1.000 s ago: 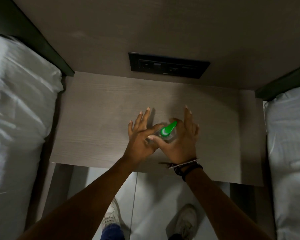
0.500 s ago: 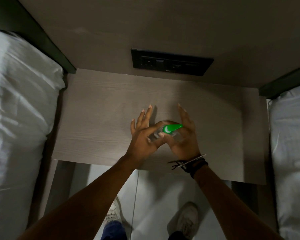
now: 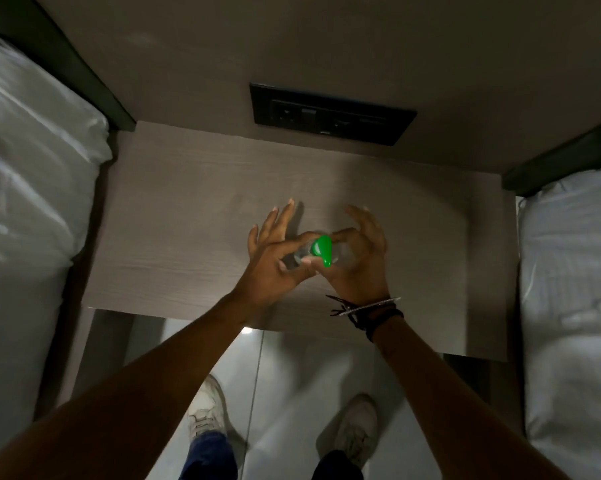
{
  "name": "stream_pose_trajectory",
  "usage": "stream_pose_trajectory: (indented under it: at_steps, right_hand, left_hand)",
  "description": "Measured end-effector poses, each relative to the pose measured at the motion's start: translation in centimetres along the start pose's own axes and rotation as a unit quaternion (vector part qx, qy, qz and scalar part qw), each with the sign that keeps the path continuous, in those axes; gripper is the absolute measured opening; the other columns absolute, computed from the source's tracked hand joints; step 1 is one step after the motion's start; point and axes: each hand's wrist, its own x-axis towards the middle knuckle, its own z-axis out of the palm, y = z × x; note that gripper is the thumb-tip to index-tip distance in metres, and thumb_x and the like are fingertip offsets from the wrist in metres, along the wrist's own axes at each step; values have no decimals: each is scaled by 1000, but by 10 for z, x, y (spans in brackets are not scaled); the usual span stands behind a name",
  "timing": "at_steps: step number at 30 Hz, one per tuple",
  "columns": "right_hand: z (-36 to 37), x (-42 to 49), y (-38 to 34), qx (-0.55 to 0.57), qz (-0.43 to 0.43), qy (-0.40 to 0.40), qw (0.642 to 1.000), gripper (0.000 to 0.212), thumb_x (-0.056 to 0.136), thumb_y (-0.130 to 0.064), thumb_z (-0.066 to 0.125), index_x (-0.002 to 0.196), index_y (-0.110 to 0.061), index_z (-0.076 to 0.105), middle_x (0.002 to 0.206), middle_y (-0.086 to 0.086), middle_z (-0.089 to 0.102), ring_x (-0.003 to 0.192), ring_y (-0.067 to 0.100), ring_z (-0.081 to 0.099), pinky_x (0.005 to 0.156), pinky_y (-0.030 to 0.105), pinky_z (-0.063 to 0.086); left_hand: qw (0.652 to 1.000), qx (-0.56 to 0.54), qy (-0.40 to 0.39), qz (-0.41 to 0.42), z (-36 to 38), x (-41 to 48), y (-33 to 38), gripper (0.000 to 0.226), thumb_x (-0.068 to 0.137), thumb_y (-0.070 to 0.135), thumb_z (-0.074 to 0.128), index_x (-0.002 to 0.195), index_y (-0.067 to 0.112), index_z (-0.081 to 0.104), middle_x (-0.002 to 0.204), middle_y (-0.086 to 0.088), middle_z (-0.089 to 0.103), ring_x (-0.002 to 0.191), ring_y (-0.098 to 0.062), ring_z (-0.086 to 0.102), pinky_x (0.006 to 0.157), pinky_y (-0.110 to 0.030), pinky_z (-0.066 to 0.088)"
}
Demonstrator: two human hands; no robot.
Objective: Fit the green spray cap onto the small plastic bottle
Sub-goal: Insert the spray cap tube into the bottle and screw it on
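A small clear plastic bottle (image 3: 300,258) is held above the middle of the wooden bedside table (image 3: 174,237). The green spray cap (image 3: 321,249) sits on top of it, nozzle pointing toward me. My left hand (image 3: 274,258) pinches the bottle's body with thumb and forefinger, its other fingers spread. My right hand (image 3: 359,261) grips the green cap with thumb and forefinger, the other fingers curled above. Most of the bottle is hidden by my fingers.
A black socket panel (image 3: 332,117) is set in the wall behind the table. White bedding lies to the left (image 3: 32,202) and to the right (image 3: 569,289). My shoes (image 3: 205,414) stand on the pale floor below the table's front edge.
The green cap's nozzle has turned from pointing up-right to pointing toward me. My right hand's fingers have curled in. Both hands stay on the bottle and cap.
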Motion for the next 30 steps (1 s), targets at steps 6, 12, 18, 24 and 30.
stream_pose_trajectory:
  at_steps: [6, 12, 18, 24, 30]
  right_hand:
    - [0, 2, -1, -14, -37, -52, 998, 36, 65, -35, 81, 96, -20, 71, 144, 13, 46, 139, 38, 29, 108, 57, 27]
    - [8, -2, -8, -11, 18, -26, 999, 67, 52, -46, 88, 106, -15, 62, 145, 14, 43, 138, 32, 31, 109, 47, 24]
    - [2, -6, 2, -6, -10, -4, 1000, 35, 60, -27, 88, 90, -18, 73, 134, 8, 58, 134, 34, 38, 105, 56, 32]
    - [12, -3, -5, -3, 32, -4, 999, 68, 54, -49, 85, 111, -22, 59, 146, 10, 42, 137, 28, 32, 110, 50, 28]
    - [7, -4, -3, 4, 16, 27, 999, 54, 51, -39, 87, 93, -13, 66, 122, 9, 63, 123, 31, 50, 98, 56, 41]
  left_hand:
    - [999, -40, -16, -22, -1, 0, 2, 42, 77, 64, 58, 116, 50, 53, 159, 7, 7, 146, -13, -6, 113, -53, -5]
    - [1000, 11, -10, -18, 3, 1, 1, 43, 77, 29, 75, 118, 35, 63, 159, -1, 12, 146, -24, 1, 113, -57, -1]
    - [1000, -13, -19, -16, 2, 1, 2, 32, 78, 45, 70, 107, 34, 65, 160, 3, 11, 146, -17, -2, 114, -52, -3]
    - [999, -1, 3, -37, 5, 0, 7, 42, 79, 37, 61, 120, 30, 63, 159, -3, 18, 147, -26, 6, 114, -57, 1]
    - [999, -8, -26, -28, 1, 0, 9, 42, 79, 49, 64, 120, 46, 57, 160, 1, 12, 147, -23, -1, 112, -53, -4]
